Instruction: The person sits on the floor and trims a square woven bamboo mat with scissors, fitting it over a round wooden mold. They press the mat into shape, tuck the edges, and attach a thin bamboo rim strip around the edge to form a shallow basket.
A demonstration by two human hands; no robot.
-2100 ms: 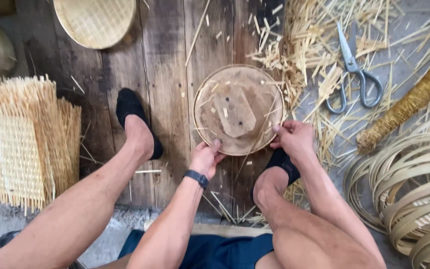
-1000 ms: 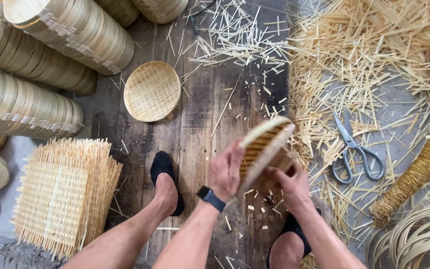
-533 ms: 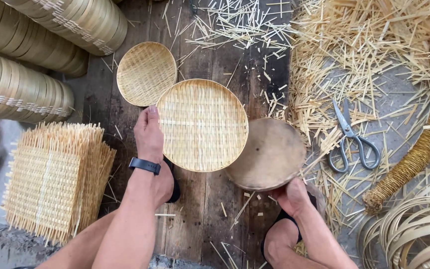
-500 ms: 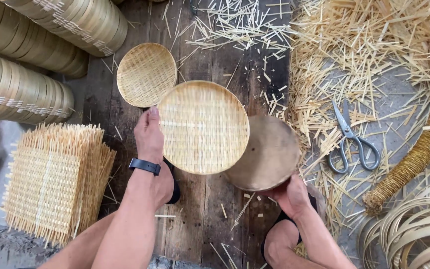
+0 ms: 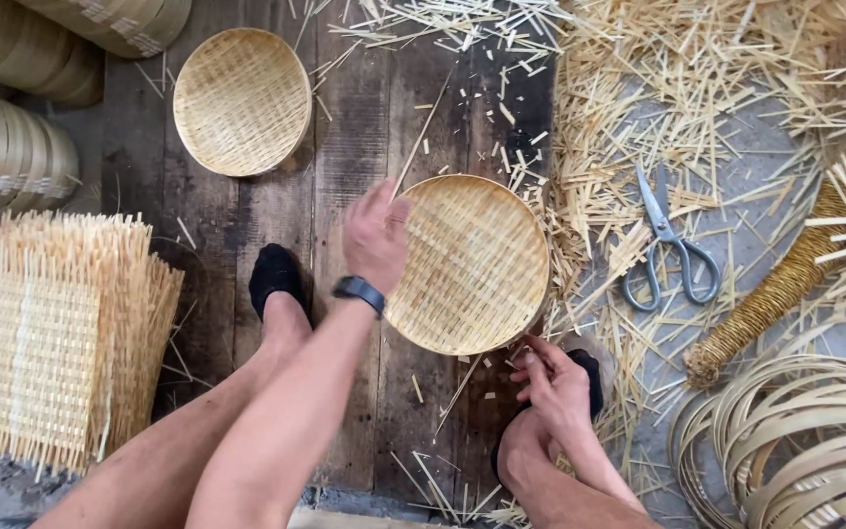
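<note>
A round woven bamboo tray [image 5: 477,264] lies on the dark wooden boards between my feet. My left hand [image 5: 376,235], with a black watch on the wrist, is blurred and lies flat against the tray's left rim, fingers spread, thumb over the weave. My right hand [image 5: 552,384] is at the tray's lower right rim, its bent fingertips pinching the edge. The round wooden form from the earlier frames is hidden.
A second round woven tray [image 5: 242,100] lies at the back left. Stacked bamboo hoops [image 5: 7,147] and a square woven mat pile [image 5: 46,338] stand at the left. Scissors [image 5: 666,245], loose bamboo splints [image 5: 678,88], a bound bundle [image 5: 775,294] and coiled strips [image 5: 805,446] are at the right.
The woven tray has moved right and down onto the spot where the wooden form was. My left hand has shifted to its left rim; my right hand now touches its lower edge.
</note>
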